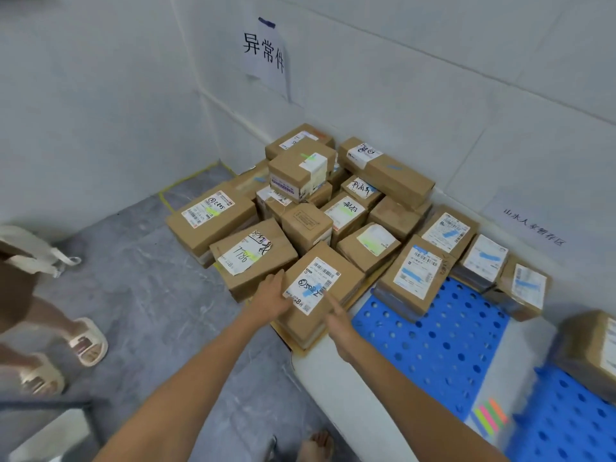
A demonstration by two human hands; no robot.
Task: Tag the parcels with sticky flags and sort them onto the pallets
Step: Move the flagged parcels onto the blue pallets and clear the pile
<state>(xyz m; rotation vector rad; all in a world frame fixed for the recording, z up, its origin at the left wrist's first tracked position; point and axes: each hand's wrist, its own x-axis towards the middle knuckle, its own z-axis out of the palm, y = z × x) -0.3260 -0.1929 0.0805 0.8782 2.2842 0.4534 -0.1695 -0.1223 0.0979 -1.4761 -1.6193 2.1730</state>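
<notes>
Before the pile (300, 181), parcel (345, 278) lengthwise away, left hand (271, 295) flat on it, right hand (340, 328) poking label (313, 285)

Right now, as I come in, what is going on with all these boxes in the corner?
A person reaches to the front parcel of a heap of cardboard parcels. The left hand rests on its left edge; the right hand stretches a forefinger to its label, which carries a blue flag. More blue-flagged parcels lie on the blue pallet beside it. A pad of sticky flags lies near the person.
</notes>
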